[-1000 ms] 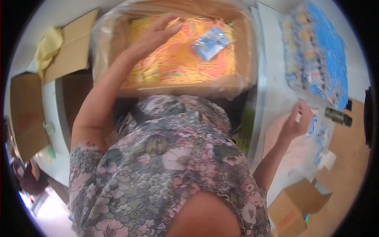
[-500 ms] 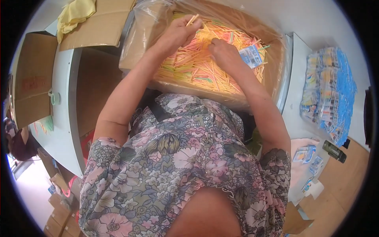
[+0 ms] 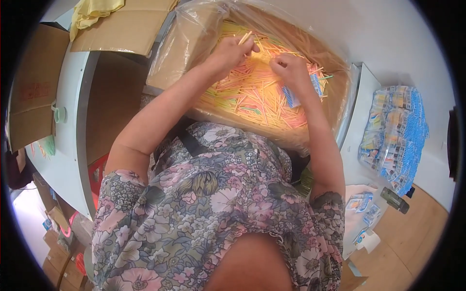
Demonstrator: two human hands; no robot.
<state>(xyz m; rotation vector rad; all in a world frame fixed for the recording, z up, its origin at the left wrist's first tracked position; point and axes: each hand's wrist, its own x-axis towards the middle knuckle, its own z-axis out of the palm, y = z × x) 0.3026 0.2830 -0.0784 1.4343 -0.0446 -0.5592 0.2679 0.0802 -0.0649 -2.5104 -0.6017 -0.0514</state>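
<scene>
A large carton (image 3: 194, 43) lined with clear plastic holds a heap of thin pastel sticks (image 3: 262, 99), mostly yellow, orange and pink. Over its far left part, my left hand (image 3: 233, 52) is closed round a few pale yellow sticks (image 3: 245, 38), whose ends poke up past the thumb. To its right, my right hand (image 3: 292, 72) hovers above the heap with curled fingertips; whatever is between them is hidden. A blue-and-white packet (image 3: 291, 98) lies on the sticks, partly covered by my right wrist.
On the white surface at right sits a clear bag of blue-edged packets (image 3: 395, 131), with a dark green cylindrical object (image 3: 394, 200) nearer me. At left stand a white cabinet (image 3: 73, 116), a cardboard box (image 3: 36, 92) and a cardboard flap (image 3: 126, 31) under a yellow cloth (image 3: 94, 14).
The whole view has shifted slightly. My right hand has moved right and now covers part of the packet. My left hand still grips its sticks, a little lower and further right.
</scene>
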